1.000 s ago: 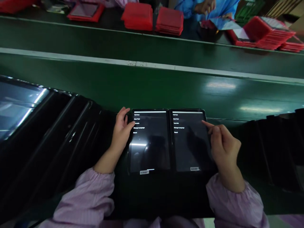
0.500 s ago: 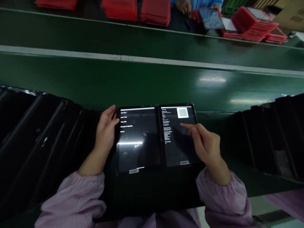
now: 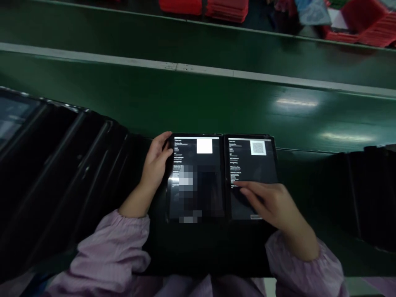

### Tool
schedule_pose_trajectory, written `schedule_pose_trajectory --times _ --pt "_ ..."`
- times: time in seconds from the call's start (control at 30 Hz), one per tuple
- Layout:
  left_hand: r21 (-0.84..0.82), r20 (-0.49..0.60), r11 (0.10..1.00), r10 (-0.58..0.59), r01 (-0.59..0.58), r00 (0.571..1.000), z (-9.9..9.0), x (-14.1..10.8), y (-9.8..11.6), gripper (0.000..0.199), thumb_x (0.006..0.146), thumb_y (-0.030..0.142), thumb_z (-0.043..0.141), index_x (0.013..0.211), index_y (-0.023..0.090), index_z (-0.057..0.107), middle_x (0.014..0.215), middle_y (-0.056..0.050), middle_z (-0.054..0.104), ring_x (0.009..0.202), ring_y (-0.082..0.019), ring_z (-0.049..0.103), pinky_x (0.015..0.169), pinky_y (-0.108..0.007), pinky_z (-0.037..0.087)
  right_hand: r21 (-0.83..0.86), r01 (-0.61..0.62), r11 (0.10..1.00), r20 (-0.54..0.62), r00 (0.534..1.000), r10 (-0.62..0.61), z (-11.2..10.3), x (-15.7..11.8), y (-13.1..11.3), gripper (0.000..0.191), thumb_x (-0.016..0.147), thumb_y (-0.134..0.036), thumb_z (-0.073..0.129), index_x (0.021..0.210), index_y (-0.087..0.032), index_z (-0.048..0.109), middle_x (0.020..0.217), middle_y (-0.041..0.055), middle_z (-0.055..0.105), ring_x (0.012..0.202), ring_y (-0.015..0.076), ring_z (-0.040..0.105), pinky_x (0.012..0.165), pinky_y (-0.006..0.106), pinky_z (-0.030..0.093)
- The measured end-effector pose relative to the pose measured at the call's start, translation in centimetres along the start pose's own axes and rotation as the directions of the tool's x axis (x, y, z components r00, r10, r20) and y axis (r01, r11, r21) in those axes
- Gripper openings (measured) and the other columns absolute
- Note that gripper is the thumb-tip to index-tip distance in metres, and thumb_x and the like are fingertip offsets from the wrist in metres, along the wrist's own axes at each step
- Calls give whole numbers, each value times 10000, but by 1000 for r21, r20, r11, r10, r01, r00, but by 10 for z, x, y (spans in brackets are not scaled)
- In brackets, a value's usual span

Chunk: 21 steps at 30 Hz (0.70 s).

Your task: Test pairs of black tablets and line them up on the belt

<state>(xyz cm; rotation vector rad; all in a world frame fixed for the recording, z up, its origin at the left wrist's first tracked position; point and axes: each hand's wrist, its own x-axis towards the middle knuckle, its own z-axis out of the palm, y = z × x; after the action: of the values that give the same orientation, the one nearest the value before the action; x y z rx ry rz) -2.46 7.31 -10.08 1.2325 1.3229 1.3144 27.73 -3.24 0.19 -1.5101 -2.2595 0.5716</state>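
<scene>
Two tablets lie side by side before me, screens lit and facing up. The left tablet [image 3: 210, 177] shows lines of white text and a white square, with part of its screen blurred into blocks. My left hand [image 3: 157, 159] grips its left edge, thumb on the front and fingers curled behind. On the right tablet [image 3: 247, 169] are similar text and a square code. My right hand [image 3: 272, 200] is over its lower part, index finger stretched out to the lower text lines and thumb apart, holding nothing. Whether the fingertip touches the glass I cannot tell.
Rows of dark, leaning tablet-like slabs [image 3: 71, 165] stand at my left, and another dark stack [image 3: 371, 194] at my right. Beyond the green bench [image 3: 198, 107] runs a pale strip [image 3: 210, 71]. Red padded sleeves [image 3: 227, 9] are piled on the far side.
The left tablet's screen has gone from a short menu to lines of text with a white square. My right index finger has moved down the right tablet's screen. The view has shifted left.
</scene>
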Motion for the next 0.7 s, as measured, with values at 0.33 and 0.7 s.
schedule_pose_trajectory --times 0.33,0.7 --pt "-37 63 999 15 -13 998 -3 1 -1 558 713 175 663 1263 265 652 1426 -85 672 1510 -309 508 1319 -520 332 -94 -150 984 -344 933 110 -13 -15 16 459 1144 -419 448 1033 -218 846 554 -28 638 361 89 437 428 265 318" --pt "26 78 1000 14 -16 997 -1 0 0 519 815 327 758 1317 283 634 1480 -83 639 1508 -323 508 1314 -518 333 -141 -194 971 -250 956 155 -13 19 18 475 1143 -401 378 1191 -158 783 836 55 817 439 120 570 492 261 433"
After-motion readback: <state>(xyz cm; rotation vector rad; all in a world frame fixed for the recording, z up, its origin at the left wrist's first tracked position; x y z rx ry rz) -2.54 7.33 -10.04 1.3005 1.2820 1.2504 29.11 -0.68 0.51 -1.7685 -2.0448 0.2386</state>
